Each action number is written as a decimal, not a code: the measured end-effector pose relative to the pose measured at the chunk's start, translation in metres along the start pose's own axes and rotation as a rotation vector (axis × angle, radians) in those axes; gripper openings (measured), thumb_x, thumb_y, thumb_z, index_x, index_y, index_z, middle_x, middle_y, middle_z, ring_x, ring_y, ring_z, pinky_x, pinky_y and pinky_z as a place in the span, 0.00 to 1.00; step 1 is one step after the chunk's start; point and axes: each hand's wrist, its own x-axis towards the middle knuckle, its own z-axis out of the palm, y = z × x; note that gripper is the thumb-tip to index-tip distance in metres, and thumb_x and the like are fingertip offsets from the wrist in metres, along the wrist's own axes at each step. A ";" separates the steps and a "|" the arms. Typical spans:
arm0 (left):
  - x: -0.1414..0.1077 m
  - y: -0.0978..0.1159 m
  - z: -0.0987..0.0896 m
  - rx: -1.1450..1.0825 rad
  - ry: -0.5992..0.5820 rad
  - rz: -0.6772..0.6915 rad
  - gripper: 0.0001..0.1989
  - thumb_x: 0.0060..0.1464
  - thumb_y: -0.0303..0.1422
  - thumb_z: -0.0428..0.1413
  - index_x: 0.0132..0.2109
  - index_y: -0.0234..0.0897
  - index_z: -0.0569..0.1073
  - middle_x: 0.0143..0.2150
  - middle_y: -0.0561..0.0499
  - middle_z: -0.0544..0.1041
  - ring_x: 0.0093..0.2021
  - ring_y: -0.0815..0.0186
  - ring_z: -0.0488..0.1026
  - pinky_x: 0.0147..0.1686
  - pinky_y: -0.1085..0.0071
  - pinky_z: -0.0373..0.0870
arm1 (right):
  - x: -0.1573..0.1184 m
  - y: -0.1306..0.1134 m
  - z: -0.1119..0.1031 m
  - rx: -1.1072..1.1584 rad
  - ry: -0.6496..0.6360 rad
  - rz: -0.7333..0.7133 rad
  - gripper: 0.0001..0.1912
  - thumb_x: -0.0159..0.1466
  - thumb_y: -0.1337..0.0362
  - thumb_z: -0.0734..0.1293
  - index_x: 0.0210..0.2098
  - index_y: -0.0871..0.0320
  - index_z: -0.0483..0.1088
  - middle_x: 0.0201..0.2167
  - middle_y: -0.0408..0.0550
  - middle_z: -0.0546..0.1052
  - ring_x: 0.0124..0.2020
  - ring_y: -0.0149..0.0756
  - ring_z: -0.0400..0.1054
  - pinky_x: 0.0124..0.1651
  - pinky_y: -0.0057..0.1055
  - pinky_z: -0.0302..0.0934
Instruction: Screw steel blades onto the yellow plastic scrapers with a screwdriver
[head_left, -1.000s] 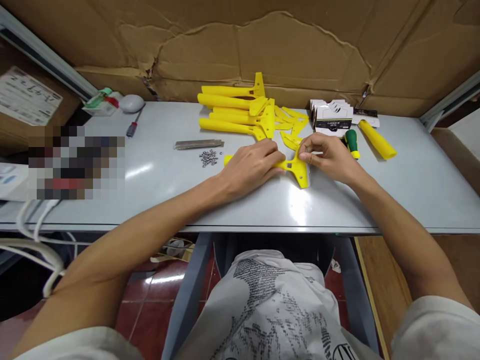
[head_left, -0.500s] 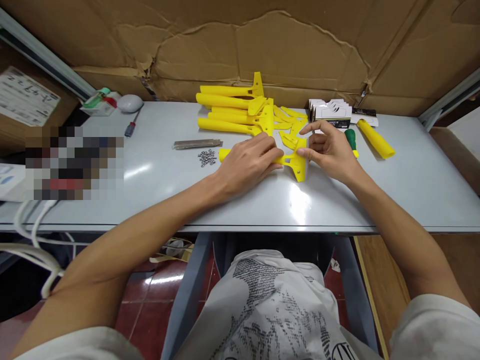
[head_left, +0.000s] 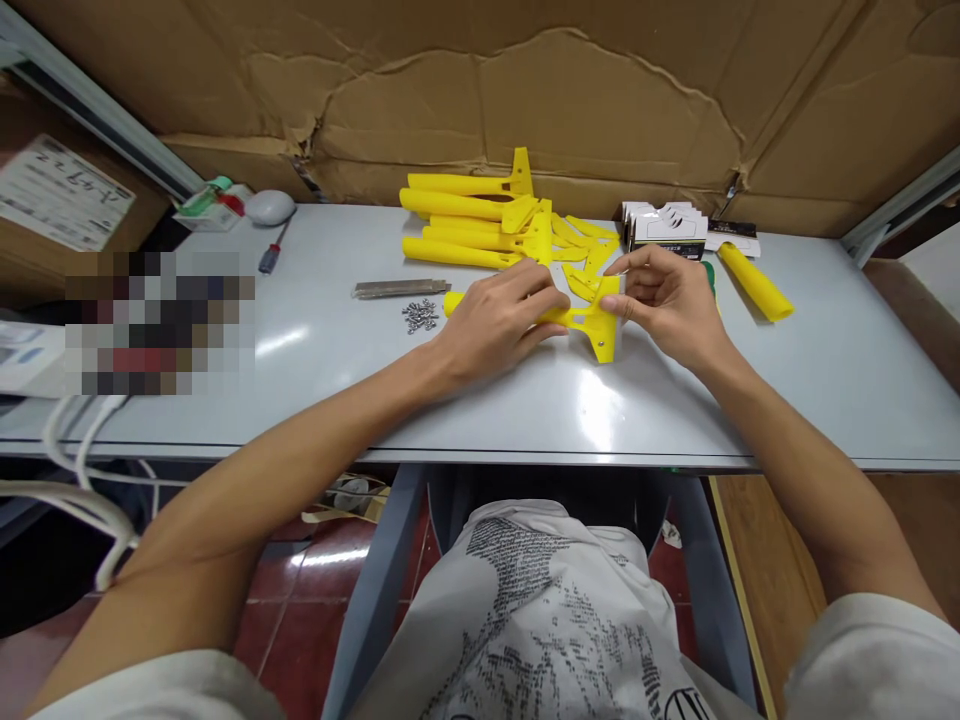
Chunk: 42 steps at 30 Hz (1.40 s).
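A yellow scraper (head_left: 604,332) lies on the grey table, its wide head to the right and a screw showing near the head's lower end. My left hand (head_left: 506,318) is closed around its handle and hides most of it. With thumb and fingertips, my right hand (head_left: 664,300) grips the upper part of the head. A thin clear edge shows along the head's right side. Small screws (head_left: 420,316) form a pile left of the handle, below a stack of metal blades (head_left: 400,289).
Several yellow scrapers (head_left: 457,205) and loose yellow pieces (head_left: 581,240) lie behind my hands. Printed cards (head_left: 664,228), a yellow handle (head_left: 754,282) and a partly hidden green object (head_left: 709,275) are at the right. A screwdriver (head_left: 268,256) and a white rounded object (head_left: 270,208) lie back left.
The view has shifted slightly, so the table's things appear a little further right. Both hands keep their hold on the scraper, and my right hand now covers more of the green object.
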 end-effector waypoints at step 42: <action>-0.004 0.000 0.006 0.174 0.190 0.118 0.06 0.79 0.37 0.60 0.55 0.41 0.77 0.46 0.47 0.83 0.43 0.59 0.79 0.41 0.63 0.72 | -0.001 0.001 0.001 -0.178 0.037 -0.153 0.33 0.58 0.31 0.84 0.31 0.54 0.76 0.26 0.42 0.77 0.27 0.33 0.70 0.28 0.31 0.68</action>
